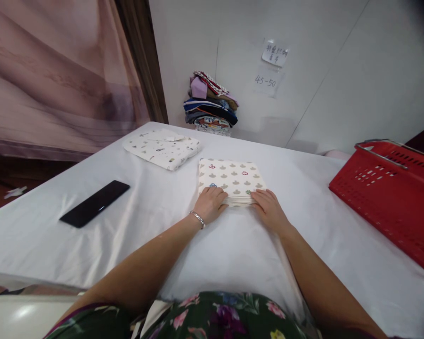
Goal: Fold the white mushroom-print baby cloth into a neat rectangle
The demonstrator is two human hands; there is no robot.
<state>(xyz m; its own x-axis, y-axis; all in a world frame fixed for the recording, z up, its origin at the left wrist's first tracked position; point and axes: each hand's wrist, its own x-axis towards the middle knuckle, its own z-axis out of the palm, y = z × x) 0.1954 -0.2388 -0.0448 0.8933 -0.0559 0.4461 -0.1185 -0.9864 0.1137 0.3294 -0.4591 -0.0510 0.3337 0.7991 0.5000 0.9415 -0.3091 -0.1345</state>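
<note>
A folded cream cloth with small printed motifs [230, 179] lies flat on the white table [144, 216] in front of me. My left hand [209, 203], with a silver bracelet at the wrist, grips the cloth's near left corner, fingers curled over its edge. My right hand [268, 209] holds the near right corner the same way, fingers on top of the fabric. Both hands sit at the near edge of the folded stack.
A second folded patterned cloth [162, 148] lies further back to the left. A black phone [94, 203] rests at the left. A red plastic basket [392, 193] stands at the right. A pile of colourful folded clothes [210, 104] sits against the back wall.
</note>
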